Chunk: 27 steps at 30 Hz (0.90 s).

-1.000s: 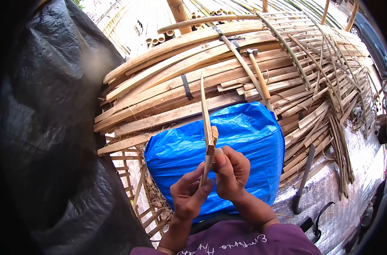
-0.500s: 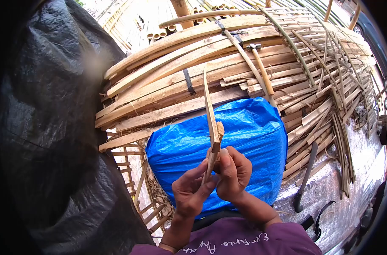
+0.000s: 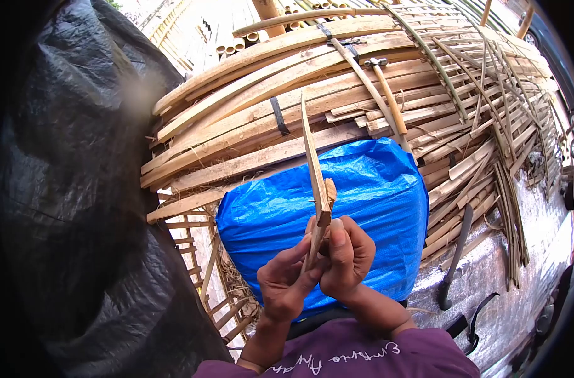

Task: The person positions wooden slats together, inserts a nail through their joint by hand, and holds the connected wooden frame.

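Observation:
A long, pointed bamboo strip (image 3: 313,162) stands up from between my hands, its tip towards the stacked timber. Beside it, on the right, is a short, rough-ended piece of bamboo or wood (image 3: 330,188); I cannot tell whether the two are joined. My left hand (image 3: 285,280) is closed on the lower end of the long strip. Close against it, my right hand (image 3: 347,259) pinches at the base of the two pieces, thumb upward. Its fingers hide what exactly it grips. Below both hands lies a bundle wrapped in blue tarpaulin (image 3: 381,208).
Long wooden slats (image 3: 236,135) lie stacked beyond the tarpaulin. A hammer (image 3: 391,101) rests on them. A dark-bladed machete (image 3: 457,258) lies at the right on silvery sheeting (image 3: 488,315). Black plastic sheeting (image 3: 91,208) hangs at the left. Bamboo lattice (image 3: 488,82) stands at the back right.
Both hands keep their hold on the bamboo, which has tilted and shifted only slightly. The view has moved a little.

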Each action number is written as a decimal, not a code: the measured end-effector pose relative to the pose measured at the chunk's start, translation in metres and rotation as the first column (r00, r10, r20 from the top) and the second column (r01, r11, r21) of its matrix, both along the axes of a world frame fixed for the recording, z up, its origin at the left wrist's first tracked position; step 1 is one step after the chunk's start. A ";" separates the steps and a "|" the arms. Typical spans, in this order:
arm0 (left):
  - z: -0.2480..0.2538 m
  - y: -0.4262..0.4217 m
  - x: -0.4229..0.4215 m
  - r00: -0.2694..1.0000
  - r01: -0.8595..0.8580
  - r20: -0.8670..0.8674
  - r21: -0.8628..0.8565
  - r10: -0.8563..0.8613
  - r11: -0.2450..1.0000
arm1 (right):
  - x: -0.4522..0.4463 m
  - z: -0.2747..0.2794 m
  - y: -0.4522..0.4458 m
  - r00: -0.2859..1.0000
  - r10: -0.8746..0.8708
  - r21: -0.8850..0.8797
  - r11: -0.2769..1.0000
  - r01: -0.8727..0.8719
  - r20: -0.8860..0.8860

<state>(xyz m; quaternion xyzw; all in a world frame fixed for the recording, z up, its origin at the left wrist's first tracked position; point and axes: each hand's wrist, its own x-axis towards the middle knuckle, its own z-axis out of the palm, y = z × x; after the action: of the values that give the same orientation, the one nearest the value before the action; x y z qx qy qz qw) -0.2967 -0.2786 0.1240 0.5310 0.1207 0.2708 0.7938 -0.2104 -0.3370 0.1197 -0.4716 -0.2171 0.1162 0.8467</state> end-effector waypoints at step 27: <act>-0.004 0.003 -0.007 0.999 -0.005 -0.047 -0.056 0.003 0.998 | 0.009 0.011 0.007 0.999 -0.032 0.017 0.999 0.032 0.044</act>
<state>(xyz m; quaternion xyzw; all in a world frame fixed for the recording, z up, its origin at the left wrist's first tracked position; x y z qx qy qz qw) -0.3040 -0.2754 0.1204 0.5144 0.1477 0.2565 0.8049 -0.2013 -0.3299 0.1310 -0.4704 -0.2292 0.0904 0.8474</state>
